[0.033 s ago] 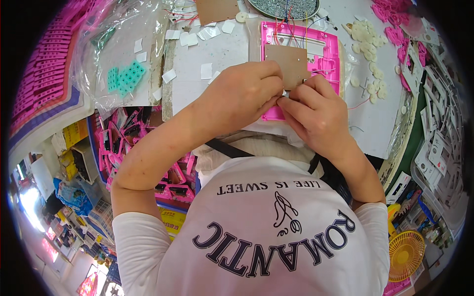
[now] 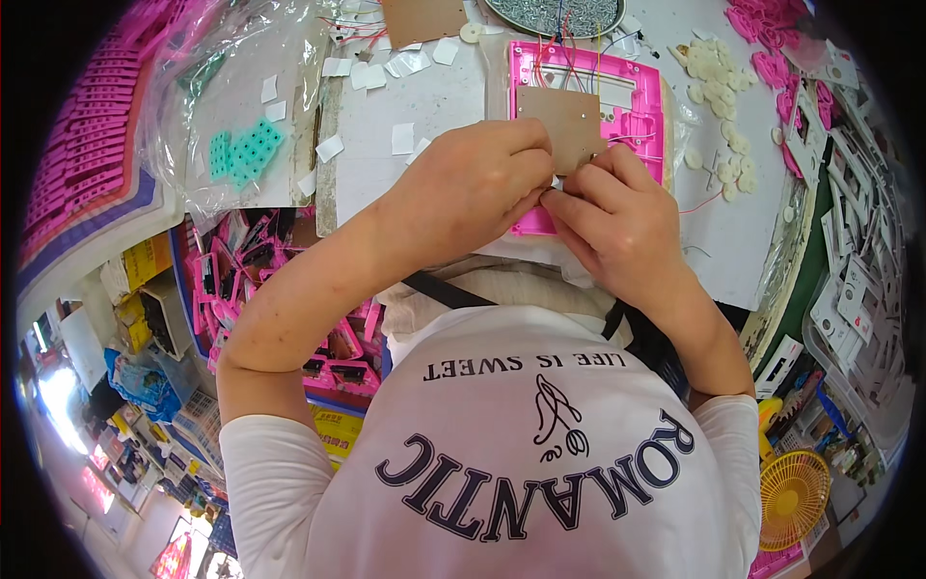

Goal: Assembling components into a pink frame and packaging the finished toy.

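Observation:
A pink plastic casing lies on the white work surface in front of me. Over it sits a brown circuit board, with red, blue and yellow wires running from its far side. My left hand is closed in a pinch at the board's near left edge. Facing it, my right hand is pinched too, at the near right edge. The fingertips of both almost meet, and a tiny white bit shows between them. What exactly the fingers grip is hidden.
A round metal tray of screws stands beyond the casing. Cream discs lie to the right, a teal rubber keypad and white squares to the left. Another brown board is at the back. Pink parts fill a container below left.

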The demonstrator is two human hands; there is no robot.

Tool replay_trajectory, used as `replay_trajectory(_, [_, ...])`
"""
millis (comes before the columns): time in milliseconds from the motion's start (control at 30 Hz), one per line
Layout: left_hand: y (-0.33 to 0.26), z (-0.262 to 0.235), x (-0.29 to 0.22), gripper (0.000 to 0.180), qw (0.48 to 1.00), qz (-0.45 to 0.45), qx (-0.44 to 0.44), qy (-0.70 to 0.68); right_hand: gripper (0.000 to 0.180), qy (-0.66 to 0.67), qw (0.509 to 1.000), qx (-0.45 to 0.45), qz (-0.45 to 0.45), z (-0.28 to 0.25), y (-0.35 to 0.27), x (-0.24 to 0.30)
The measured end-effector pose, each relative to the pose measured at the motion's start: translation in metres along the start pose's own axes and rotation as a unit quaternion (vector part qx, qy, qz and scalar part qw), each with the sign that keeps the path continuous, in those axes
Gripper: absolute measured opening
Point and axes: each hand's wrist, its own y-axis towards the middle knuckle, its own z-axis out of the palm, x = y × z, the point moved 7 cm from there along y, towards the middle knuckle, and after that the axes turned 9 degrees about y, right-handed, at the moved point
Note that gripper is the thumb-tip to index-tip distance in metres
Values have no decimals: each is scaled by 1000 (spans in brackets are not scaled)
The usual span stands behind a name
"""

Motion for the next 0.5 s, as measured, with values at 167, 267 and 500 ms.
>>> replay_trajectory(167, [1,2,-1,18,1000,-12,9,17,28,-17,999,27,-6,1,3,3])
replay_trajectory(267, [1,2,-2,19,1000,-13,2,23,28,-21,999,21,-15,1,5,5])
replay_trajectory(500, [0,4,0,20,999,-26,-15,16,21,-35,998,28,-37,4,6,7])
